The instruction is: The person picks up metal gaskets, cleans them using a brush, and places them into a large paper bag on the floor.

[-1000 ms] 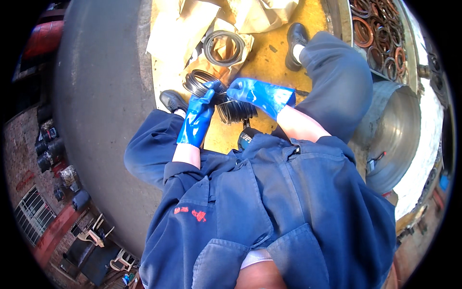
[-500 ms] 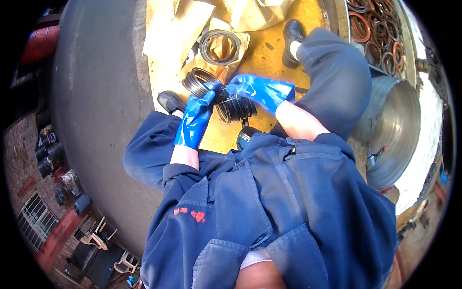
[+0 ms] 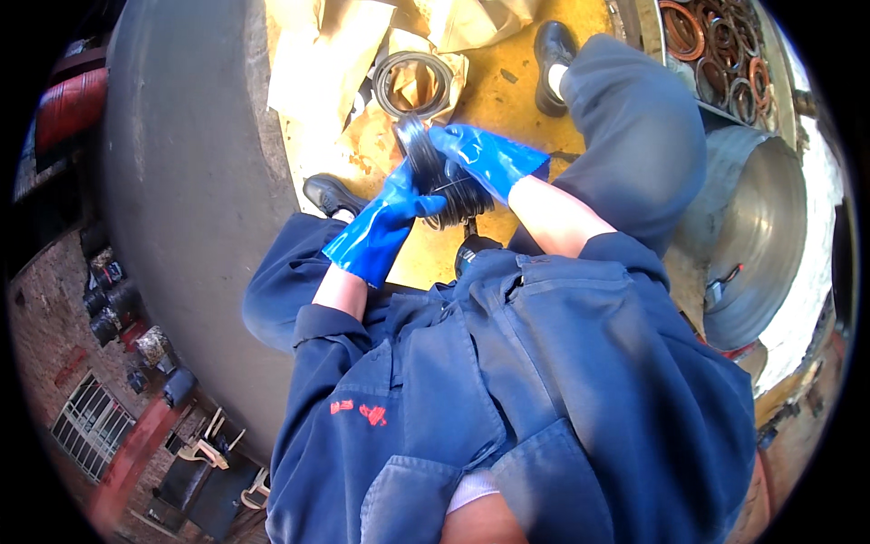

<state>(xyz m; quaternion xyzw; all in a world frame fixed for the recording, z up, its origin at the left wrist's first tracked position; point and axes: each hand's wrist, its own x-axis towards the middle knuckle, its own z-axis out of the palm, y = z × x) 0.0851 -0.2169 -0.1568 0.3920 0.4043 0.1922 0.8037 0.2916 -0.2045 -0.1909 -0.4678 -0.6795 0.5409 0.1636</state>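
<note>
Both my hands wear long blue rubber gloves. My left hand [image 3: 397, 207] is closed on the lower left side of a bundle of thin black rings [image 3: 417, 156], its thumb across the front. At the bundle's upper right, my right hand [image 3: 480, 161] has its fingers closed against the rings; their tips are partly hidden. The bundle stands nearly edge-on, tilted. Just below and right of it is a second stack of black rings [image 3: 462, 203], over a dark stand that my jacket partly hides. Beyond my hands, more black rings [image 3: 381, 87] lie flat on brown paper.
Crumpled brown paper [image 3: 335, 63] covers part of the yellow surface [image 3: 507, 86] between my feet. At the right are a tray of rusty and dark rings [image 3: 681, 34] and a large curved metal sheet [image 3: 766, 227]. A broad dark grey surface [image 3: 186, 190] runs along the left.
The held ring bundle has swung from lying open at the left to nearly edge-on, moving right against the second stack. My left hand followed it rightward; my right hand moved onto its upper side.
</note>
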